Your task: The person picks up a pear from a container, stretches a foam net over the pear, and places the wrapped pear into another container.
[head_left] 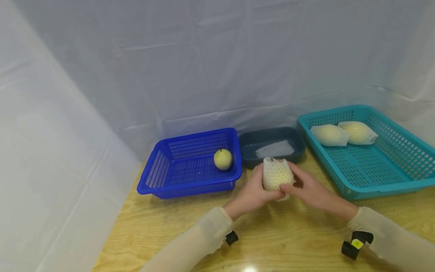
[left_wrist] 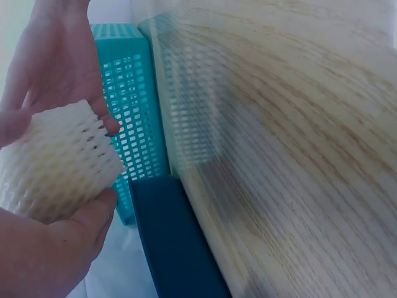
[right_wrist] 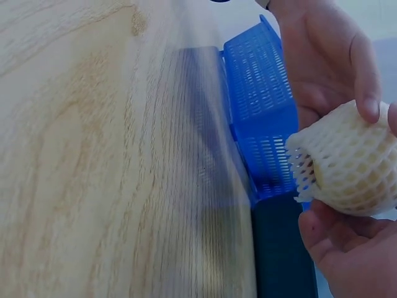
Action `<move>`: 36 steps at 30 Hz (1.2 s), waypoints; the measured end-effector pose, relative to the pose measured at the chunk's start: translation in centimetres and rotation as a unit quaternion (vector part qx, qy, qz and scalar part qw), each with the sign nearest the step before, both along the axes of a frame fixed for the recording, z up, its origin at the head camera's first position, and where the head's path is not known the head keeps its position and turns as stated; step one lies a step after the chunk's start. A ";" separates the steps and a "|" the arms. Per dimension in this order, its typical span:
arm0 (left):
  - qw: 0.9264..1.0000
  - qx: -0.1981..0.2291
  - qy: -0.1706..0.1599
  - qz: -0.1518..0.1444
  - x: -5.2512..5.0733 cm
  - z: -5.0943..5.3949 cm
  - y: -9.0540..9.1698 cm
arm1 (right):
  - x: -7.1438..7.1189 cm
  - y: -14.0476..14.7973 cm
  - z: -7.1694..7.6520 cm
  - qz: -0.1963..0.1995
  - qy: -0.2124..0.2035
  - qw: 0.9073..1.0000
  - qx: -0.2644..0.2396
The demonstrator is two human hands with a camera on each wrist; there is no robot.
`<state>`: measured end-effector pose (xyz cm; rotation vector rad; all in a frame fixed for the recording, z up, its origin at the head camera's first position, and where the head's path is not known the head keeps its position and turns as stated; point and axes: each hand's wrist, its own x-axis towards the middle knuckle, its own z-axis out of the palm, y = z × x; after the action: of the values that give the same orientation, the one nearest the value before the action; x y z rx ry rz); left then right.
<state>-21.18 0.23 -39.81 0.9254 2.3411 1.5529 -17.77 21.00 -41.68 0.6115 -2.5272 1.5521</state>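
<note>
Just below and right of centre in the head view, the netted fruit (head_left: 278,177) sits clamped in the curled fingers of left hand (head_left: 253,192) and right hand (head_left: 308,189), long axis near-vertical in frame, top leaning slightly left!

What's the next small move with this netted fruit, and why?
Probably carry the netted fruit right to the teal basket: the net wraps round it, the left hand and right hand hold it, and two netted fruits lie there, while a bare pear sits in the blue basket.
</note>
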 end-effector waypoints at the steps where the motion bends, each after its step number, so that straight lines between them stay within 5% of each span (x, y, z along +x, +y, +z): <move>1: 1.000 -0.007 0.008 0.007 0.0 0.0 0.0 | 0.0 0.0 0.0 -0.001 -0.002 1.000 -0.005; 9: 1.000 -0.013 0.007 0.022 0.1 0.1 0.1 | -0.1 0.6 0.1 0.040 -0.006 0.998 -0.045; 21: 0.999 0.018 -0.007 -0.029 0.0 -0.3 -0.2 | 0.1 0.7 0.3 0.036 -0.021 0.999 -0.003; 36: 0.993 -0.091 0.078 0.020 0.5 0.1 0.0 | 0.5 -0.2 0.3 -0.036 0.024 0.999 0.017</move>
<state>-20.70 0.21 -39.72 0.9946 2.5716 1.2942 -17.32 20.77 -41.34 0.5491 -2.5161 1.4545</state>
